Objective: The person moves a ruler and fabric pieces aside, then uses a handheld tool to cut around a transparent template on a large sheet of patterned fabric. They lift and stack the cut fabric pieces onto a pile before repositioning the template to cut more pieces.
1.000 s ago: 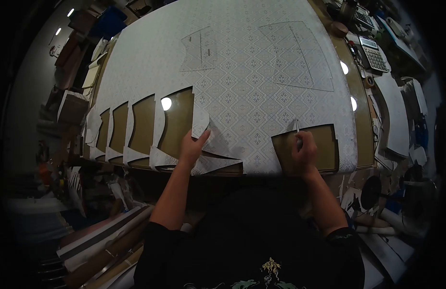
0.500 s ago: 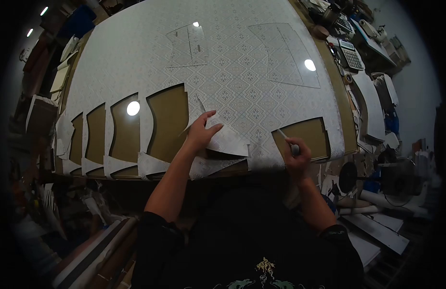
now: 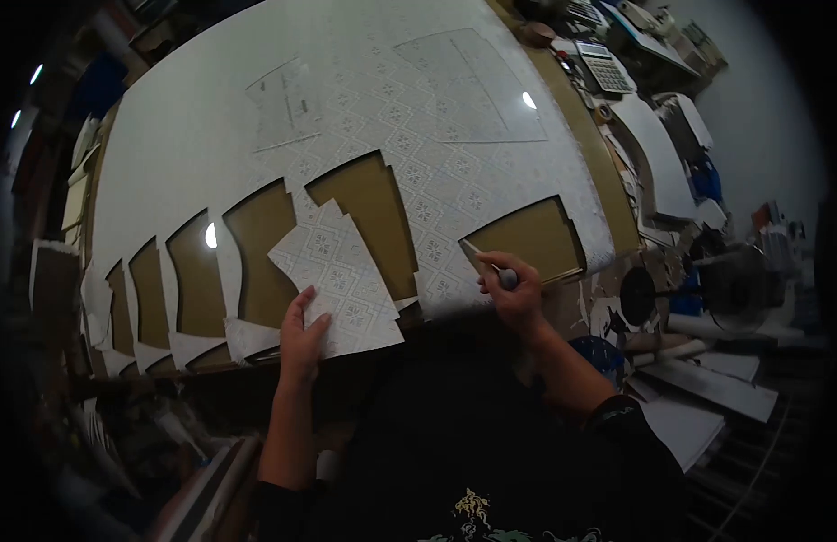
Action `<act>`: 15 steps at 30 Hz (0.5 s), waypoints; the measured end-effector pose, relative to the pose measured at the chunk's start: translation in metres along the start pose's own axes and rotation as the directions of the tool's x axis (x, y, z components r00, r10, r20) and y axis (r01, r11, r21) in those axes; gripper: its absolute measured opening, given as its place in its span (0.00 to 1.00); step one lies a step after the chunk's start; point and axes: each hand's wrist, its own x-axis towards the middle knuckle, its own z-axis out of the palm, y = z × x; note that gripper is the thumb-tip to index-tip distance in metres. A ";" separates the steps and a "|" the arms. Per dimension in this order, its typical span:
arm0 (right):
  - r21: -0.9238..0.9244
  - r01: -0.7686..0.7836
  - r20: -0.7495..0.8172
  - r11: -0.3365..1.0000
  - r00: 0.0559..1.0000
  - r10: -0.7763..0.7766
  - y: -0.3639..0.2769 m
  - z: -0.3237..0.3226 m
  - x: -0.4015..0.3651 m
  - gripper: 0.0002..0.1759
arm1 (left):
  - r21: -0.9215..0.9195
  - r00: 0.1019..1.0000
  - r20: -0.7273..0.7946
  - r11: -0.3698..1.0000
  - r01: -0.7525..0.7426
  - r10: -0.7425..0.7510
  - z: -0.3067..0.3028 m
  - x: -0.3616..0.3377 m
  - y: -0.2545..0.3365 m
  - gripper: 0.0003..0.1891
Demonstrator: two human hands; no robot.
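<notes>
My left hand [image 3: 303,343] grips a cut piece of pale, diamond-patterned sheet material [image 3: 350,289] by its lower left edge, thumb on top. The piece is raised and overlaps a matching cut-out opening [image 3: 378,212] where the brown table surface shows. My right hand [image 3: 519,303] is closed around a slim knife-like tool [image 3: 507,277] with a rounded grey handle. Its thin pale tip points up and left, by the left corner of another opening [image 3: 527,239]. Both openings lie in the large patterned sheet [image 3: 427,208] covering the table.
Two see-through templates, one on the left [image 3: 287,113] and one on the right [image 3: 472,86], lie on the sheet. Several more openings line its near left edge. A calculator [image 3: 605,68] sits on the cluttered right side. A fan [image 3: 721,289] stands right of the table.
My left hand has lifted the cut piece out of the sheet and brought it nearer my body, uncovering the opening. My right hand still holds the tool. The camera view has turned.
</notes>
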 end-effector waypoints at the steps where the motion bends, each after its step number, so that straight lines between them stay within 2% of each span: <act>1: -0.039 0.051 0.041 0.998 0.998 -0.049 0.005 -0.006 0.004 0.09 | 0.003 0.998 -0.056 1.000 -0.009 0.009 0.006 -0.006 -0.006 0.37; 3: -0.020 0.054 0.088 0.998 0.995 -0.052 0.013 -0.013 0.011 0.09 | 0.007 0.975 -0.164 0.989 -0.149 0.148 0.024 -0.020 -0.017 0.41; 5: -0.009 0.059 0.108 0.998 0.992 -0.058 0.021 -0.008 0.019 0.09 | -0.222 0.973 -0.228 0.974 -0.037 -0.016 0.041 -0.039 -0.018 0.44; 7: 0.039 0.080 0.172 0.996 0.981 -0.086 0.031 -0.001 0.024 0.09 | -0.366 0.961 -0.276 0.928 -0.074 -0.032 0.048 -0.050 -0.035 0.42; 9: 0.103 0.088 0.271 0.991 0.956 -0.113 0.035 0.018 0.024 0.10 | -0.461 0.978 -0.206 0.884 -0.075 -0.025 0.053 -0.070 -0.028 0.38; 10: 0.115 0.063 0.336 0.991 0.937 -0.099 0.034 0.026 0.022 0.11 | -0.458 0.964 -0.264 0.883 -0.107 -0.020 0.051 -0.082 -0.025 0.38; 12: 0.126 0.050 0.418 0.991 0.903 -0.098 0.035 0.037 0.018 0.11 | -0.699 0.992 -0.055 0.714 0.043 -0.113 0.050 -0.100 -0.022 0.34; 14: 0.018 0.071 0.636 0.997 0.769 -0.067 0.040 0.048 0.014 0.12 | -0.712 0.995 -0.071 0.702 -0.002 -0.069 0.051 -0.119 -0.021 0.35; 15: 0.018 0.086 0.651 0.996 0.755 -0.077 0.041 0.055 0.012 0.12 | -0.719 0.998 -0.062 0.695 -0.024 -0.031 0.051 -0.127 -0.020 0.35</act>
